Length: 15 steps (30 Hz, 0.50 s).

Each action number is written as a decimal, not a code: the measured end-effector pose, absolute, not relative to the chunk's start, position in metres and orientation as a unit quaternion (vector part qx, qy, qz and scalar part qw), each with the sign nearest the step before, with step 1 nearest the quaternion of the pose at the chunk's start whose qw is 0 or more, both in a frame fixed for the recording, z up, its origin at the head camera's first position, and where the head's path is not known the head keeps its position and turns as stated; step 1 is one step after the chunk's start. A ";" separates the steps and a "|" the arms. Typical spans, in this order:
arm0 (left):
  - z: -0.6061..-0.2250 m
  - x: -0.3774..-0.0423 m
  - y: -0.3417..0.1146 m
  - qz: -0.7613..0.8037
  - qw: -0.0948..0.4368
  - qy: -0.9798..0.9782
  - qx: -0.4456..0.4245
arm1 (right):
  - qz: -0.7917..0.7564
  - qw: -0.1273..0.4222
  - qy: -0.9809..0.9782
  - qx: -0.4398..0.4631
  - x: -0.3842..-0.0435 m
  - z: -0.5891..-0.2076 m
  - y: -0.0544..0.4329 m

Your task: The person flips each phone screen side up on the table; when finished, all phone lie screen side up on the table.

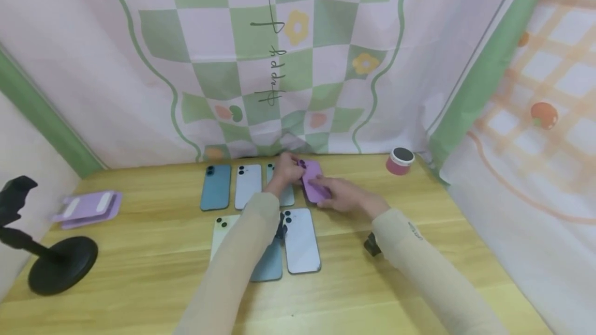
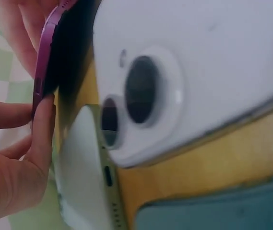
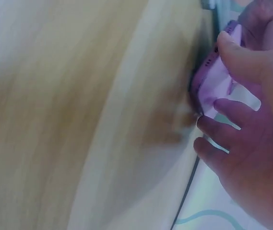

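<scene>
A purple smartphone [image 1: 313, 172], its camera lenses at the upper left, is held between both hands at the right end of the back row of phones. My left hand [image 1: 287, 169] pinches its left edge near the top; in the left wrist view, thumb and finger grip that thin edge. From the right, my right hand [image 1: 343, 193] holds the lower part, with thumb and fingers on its edges in the right wrist view. The phone looks tilted off the table. Beneath my left wrist lies a pale green phone [image 1: 287, 198], partly covered by the hand.
Blue [image 1: 216, 190] and white [image 1: 249, 187] phones complete the back row. In front lie a yellowish phone [image 1: 221, 231], a grey-blue one [image 1: 270, 265] and a white one [image 1: 302, 242], partly under my left sleeve. A lilac stand [image 1: 90, 208], black stand [image 1: 62, 265] and pink jar [image 1: 399, 162] stand outward.
</scene>
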<state>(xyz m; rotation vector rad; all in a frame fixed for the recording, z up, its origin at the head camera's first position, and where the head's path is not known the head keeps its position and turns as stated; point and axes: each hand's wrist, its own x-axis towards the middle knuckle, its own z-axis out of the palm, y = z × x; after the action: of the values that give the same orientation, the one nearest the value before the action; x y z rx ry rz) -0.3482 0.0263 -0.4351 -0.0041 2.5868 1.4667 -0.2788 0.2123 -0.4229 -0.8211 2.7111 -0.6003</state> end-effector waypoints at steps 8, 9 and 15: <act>-0.413 -0.358 0.031 0.381 0.051 0.923 0.008 | -0.364 0.119 0.910 -0.158 -0.279 -0.406 0.210; -0.409 -0.359 0.033 0.366 0.048 0.929 0.008 | -0.398 0.130 0.898 -0.136 -0.279 -0.404 0.209; -0.384 -0.349 0.049 0.239 0.039 0.970 0.001 | -0.582 0.190 0.790 -0.037 -0.274 -0.397 0.199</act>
<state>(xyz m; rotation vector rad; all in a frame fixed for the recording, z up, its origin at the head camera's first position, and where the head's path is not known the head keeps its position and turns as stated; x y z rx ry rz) -0.3490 0.0493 -0.3835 0.0017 2.9742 0.7316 -0.2740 0.1990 -0.3971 -0.1038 2.2196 -1.6344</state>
